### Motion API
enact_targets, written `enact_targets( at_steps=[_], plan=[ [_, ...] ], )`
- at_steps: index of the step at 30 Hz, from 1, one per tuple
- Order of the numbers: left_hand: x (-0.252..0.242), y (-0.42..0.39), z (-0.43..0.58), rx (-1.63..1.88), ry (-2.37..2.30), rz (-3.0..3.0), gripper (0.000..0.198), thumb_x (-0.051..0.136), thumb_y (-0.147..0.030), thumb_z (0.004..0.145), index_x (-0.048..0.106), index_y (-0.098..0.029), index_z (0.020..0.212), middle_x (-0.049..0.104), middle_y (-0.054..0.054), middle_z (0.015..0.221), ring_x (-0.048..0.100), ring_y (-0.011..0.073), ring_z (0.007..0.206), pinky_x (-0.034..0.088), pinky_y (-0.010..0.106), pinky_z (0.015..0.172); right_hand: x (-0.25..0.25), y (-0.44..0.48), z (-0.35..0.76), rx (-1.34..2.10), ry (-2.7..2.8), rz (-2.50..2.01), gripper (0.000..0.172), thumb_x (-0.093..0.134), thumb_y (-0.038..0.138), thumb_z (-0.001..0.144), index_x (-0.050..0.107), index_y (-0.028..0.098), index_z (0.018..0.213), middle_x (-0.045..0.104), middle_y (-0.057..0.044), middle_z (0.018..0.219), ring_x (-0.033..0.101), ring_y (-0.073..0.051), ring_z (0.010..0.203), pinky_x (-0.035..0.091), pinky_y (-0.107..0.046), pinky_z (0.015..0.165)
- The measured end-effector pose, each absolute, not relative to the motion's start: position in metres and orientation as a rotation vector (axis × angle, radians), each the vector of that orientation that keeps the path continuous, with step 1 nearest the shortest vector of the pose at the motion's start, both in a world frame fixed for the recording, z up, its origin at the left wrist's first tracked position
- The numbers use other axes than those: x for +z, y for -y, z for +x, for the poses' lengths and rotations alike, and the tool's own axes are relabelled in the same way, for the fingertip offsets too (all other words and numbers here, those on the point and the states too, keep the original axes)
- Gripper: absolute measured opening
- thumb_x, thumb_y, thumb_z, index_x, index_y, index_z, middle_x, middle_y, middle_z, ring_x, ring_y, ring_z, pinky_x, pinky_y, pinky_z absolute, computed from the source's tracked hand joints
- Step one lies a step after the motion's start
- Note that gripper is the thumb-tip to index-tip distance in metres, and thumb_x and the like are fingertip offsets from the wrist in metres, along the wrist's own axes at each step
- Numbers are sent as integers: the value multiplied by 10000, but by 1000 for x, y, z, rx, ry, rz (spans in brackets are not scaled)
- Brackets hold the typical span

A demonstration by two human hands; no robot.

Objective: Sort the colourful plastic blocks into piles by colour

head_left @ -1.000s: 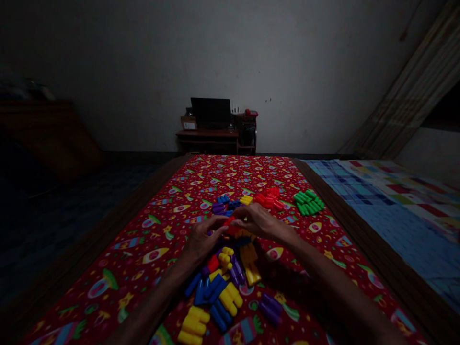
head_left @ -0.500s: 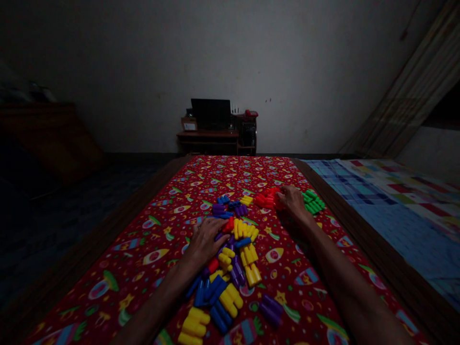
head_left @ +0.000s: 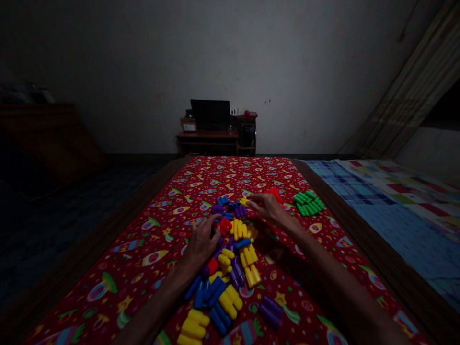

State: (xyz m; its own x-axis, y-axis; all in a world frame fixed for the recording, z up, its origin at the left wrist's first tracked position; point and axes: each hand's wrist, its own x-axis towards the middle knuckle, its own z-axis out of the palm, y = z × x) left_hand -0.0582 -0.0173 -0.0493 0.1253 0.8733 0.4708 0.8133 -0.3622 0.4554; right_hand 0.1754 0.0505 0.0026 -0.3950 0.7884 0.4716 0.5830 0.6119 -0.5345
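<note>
My left hand (head_left: 201, 239) rests over the left side of the block pile, its fingers and thumb apart. Right beside its fingertips lies a red toy block (head_left: 225, 226). My right hand (head_left: 269, 208) reaches in from the right, fingers apart, with its tips at the edge of a yellow block (head_left: 244, 201). Near that one sit purple blocks (head_left: 217, 209) and a blue block (head_left: 223, 200). Closer to me are more yellow blocks (head_left: 230, 302) and blue blocks (head_left: 220, 318). Part of the red blocks (head_left: 276, 193) shows behind my right hand.
Green blocks (head_left: 308, 203) form a group at the right. A lone purple block (head_left: 270, 311) lies near the front. Red patterned cloth (head_left: 143, 287) covers the table. Beyond its far edge stands a desk with a monitor (head_left: 210, 115); a blue bedspread (head_left: 359, 215) is on the right.
My right hand has moved left from the red blocks to the yellow block, uncovering more of the green group. My left hand has shifted slightly, and more of the red block beside it shows.
</note>
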Motion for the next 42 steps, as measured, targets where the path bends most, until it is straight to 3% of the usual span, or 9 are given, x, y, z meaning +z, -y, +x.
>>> enact_targets(
  at_steps=[4,10,17,23,27,32,34,38,42],
  plan=[
    [-43,21,-53,1215,-1552,2289,296,468,-258,889,560,-211,1167,707,74,1051,668,226,949,483,388,888,-3,-24,142,511,2465,-777,180,571,269,880,676,142,953,668,-46,798,543,-124,664,358,-218,599],
    [-30,21,-60,1161,-1577,2166,263,489,-349,875,614,-208,1060,709,69,1031,652,232,989,492,381,896,-2,-46,168,344,2261,-1033,293,483,325,920,606,138,731,521,14,596,418,-94,536,255,-223,531],
    [-14,16,-89,482,-1470,2160,214,542,-343,783,693,-215,865,718,18,849,660,201,794,500,290,727,-19,-88,227,-44,1900,-1435,299,513,333,873,621,146,1080,696,-92,819,600,-194,708,375,-263,621],
    [-16,17,-95,364,-1501,2219,374,672,-335,665,696,-204,1015,710,66,1038,643,256,981,485,330,851,-37,-91,232,-91,1829,-1491,260,495,323,875,659,149,976,698,-133,930,624,-237,840,450,-328,732],
    [-18,16,-92,484,-1569,2163,313,618,-384,736,706,-216,985,722,56,1006,654,249,944,491,330,838,-18,-85,222,-42,1789,-1403,198,510,254,868,677,161,921,683,-128,932,613,-230,879,461,-352,800],
    [-11,14,-89,634,-1662,2139,303,515,-384,788,702,-204,943,722,69,1004,659,240,929,491,321,824,17,-39,171,452,2216,-993,229,510,284,918,698,166,861,682,-38,741,585,-145,625,416,-251,587],
    [-10,13,-92,633,-1671,2160,286,499,-357,776,693,-198,914,721,69,969,658,232,898,492,314,797,19,-12,145,593,2458,-708,212,530,290,922,697,159,920,698,-40,804,595,-138,675,421,-238,619],
    [-7,12,-101,459,-1700,2133,204,523,-346,734,654,-195,774,701,42,803,647,211,771,480,285,695,0,25,112,443,2751,-357,201,615,320,879,664,165,998,680,-89,1038,588,-183,958,422,-268,797],
    [-5,19,-107,220,-1601,2044,250,641,-362,652,660,-192,834,700,31,833,647,223,791,475,277,673,-18,25,113,235,2868,-596,157,594,271,883,654,157,972,671,-88,970,579,-167,870,389,-267,755]
  ],
)
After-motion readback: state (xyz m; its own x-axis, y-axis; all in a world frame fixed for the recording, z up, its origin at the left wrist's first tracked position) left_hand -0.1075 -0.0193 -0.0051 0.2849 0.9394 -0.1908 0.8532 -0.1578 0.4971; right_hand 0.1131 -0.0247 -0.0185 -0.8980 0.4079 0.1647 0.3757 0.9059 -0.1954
